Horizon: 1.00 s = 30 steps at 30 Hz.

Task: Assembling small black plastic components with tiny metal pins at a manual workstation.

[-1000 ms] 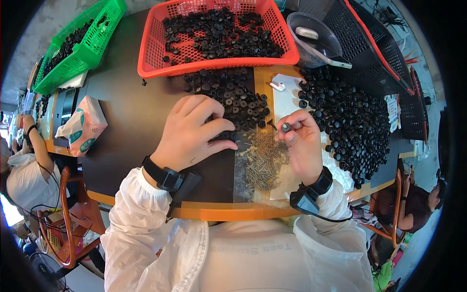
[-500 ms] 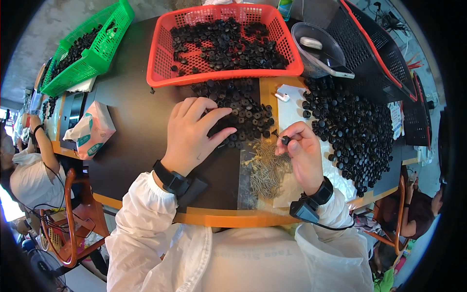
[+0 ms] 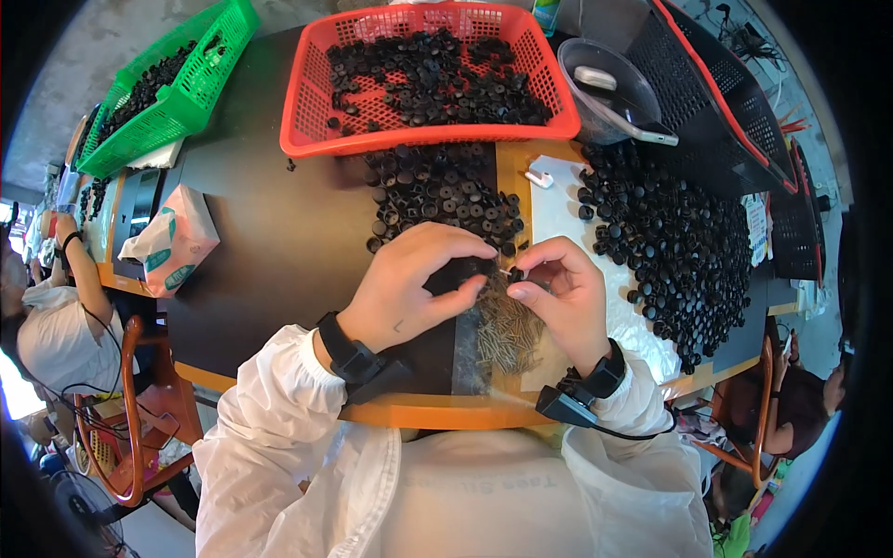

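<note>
I have my left grip (image 3: 409, 284) pinching one black piece (image 3: 485, 267), my right grip (image 3: 569, 296) one black cap (image 3: 516, 276); one screw pile (image 3: 509, 337) lies below.

We've got a black piece (image 3: 485, 267) in our left fingers (image 3: 458, 244), a small knob (image 3: 515, 276) in our right fingers (image 3: 551, 250), close together by the screw pile (image 3: 507, 337).

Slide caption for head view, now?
Left hand and right hand hold small black parts close together above metal fasteners.
</note>
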Tool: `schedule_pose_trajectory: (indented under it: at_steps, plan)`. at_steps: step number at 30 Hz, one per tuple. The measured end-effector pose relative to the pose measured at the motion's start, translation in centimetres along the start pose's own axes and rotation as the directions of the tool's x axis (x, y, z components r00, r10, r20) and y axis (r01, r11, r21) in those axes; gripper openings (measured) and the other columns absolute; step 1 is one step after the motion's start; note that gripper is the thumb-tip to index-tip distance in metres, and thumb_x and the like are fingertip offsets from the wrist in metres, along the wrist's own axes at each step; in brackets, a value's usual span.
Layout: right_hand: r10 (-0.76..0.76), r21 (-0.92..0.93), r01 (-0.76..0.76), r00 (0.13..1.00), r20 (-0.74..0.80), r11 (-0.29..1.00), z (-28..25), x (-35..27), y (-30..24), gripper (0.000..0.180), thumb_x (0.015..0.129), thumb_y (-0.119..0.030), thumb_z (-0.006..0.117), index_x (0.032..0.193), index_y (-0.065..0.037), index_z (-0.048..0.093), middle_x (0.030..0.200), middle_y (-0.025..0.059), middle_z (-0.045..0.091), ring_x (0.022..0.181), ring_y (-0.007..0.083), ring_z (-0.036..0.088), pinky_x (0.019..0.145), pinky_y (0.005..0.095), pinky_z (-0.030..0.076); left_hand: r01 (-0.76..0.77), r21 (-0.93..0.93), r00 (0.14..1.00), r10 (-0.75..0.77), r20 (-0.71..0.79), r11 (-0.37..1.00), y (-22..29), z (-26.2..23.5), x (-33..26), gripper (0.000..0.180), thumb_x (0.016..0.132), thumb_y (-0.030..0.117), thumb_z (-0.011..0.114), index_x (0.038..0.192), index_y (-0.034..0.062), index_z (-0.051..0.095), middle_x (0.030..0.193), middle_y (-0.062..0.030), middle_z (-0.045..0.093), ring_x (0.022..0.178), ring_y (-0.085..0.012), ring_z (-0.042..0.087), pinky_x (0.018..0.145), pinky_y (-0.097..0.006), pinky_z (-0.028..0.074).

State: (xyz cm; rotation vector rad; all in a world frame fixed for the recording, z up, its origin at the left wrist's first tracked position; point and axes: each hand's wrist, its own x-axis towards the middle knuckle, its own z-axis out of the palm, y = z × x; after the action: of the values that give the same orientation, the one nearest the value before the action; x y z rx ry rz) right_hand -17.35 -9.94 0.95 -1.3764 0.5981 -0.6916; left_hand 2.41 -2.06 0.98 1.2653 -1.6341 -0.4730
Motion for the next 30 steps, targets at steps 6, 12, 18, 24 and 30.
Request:
schedule_pose_trajectory:
  at_steps: [6, 12, 18, 24, 30]
  plan:
    - [-0.11, -0.279, 0.103, 0.994, -0.01, 0.955, -0.1, -0.3, -0.2, 0.026, 0.076, -0.006, 0.079, 0.097, -0.001, 0.064, 0.093, 0.0063, 0.066, 0.085, 0.0139, 0.064, 0.079, 0.027, 0.052, 0.058, -0.193, 0.998, -0.053, 0.032, 0.979, 0.5, 0.9, -0.5, 0.032, 0.076, 0.004, 0.076, 0.107, 0.0034, 0.066, 0.099, -0.0095, 0.064, 0.085, -0.0194, 0.061, 0.077, -0.03, 0.051]
    - [-0.128, -0.318, 0.121, 0.992, -0.001, 0.94, -0.2, -0.4, -0.3, 0.026, 0.075, -0.006, 0.079, 0.096, -0.001, 0.065, 0.093, 0.0068, 0.067, 0.083, 0.0148, 0.065, 0.077, 0.0269, 0.052, 0.108, -0.256, 0.994, -0.101, 0.04, 0.961, 0.6, 1.0, -0.6, 0.033, 0.076, 0.001, 0.074, 0.108, 0.0036, 0.065, 0.101, -0.0097, 0.065, 0.089, -0.0213, 0.063, 0.079, -0.03, 0.052]
    - [-0.106, -0.316, 0.103, 0.994, 0.007, 0.943, -0.1, -0.5, -0.2, 0.026, 0.074, -0.004, 0.079, 0.096, -0.001, 0.065, 0.091, 0.007, 0.067, 0.082, 0.0152, 0.066, 0.076, 0.0273, 0.052, 0.118, -0.247, 0.993, -0.112, 0.04, 0.962, 0.6, 0.9, -0.7, 0.031, 0.076, 0.001, 0.075, 0.106, 0.0036, 0.066, 0.1, -0.0087, 0.065, 0.087, -0.0205, 0.063, 0.077, -0.03, 0.053]
    - [-0.07, -0.28, 0.067, 0.998, -0.002, 0.958, 0.0, -0.5, -0.1, 0.026, 0.073, -0.003, 0.079, 0.095, 0.0, 0.065, 0.09, 0.0071, 0.067, 0.081, 0.0147, 0.066, 0.075, 0.0266, 0.052, 0.111, -0.214, 0.994, -0.106, 0.039, 0.97, 0.4, 0.9, -0.9, 0.032, 0.074, 0.0, 0.076, 0.105, 0.0022, 0.069, 0.098, -0.01, 0.066, 0.083, -0.0172, 0.063, 0.074, -0.028, 0.052]
    - [-0.087, -0.166, 0.085, 0.996, -0.009, 0.982, -0.1, -0.7, 0.5, 0.027, 0.071, -0.004, 0.081, 0.093, -0.001, 0.066, 0.089, 0.0061, 0.066, 0.075, 0.0116, 0.061, 0.07, 0.0244, 0.049, 0.148, -0.301, 0.988, -0.152, 0.011, 0.942, 0.7, 1.4, -1.1, 0.031, 0.073, 0.001, 0.078, 0.103, 0.0008, 0.07, 0.096, -0.0112, 0.068, 0.076, -0.0162, 0.065, 0.069, -0.027, 0.053]
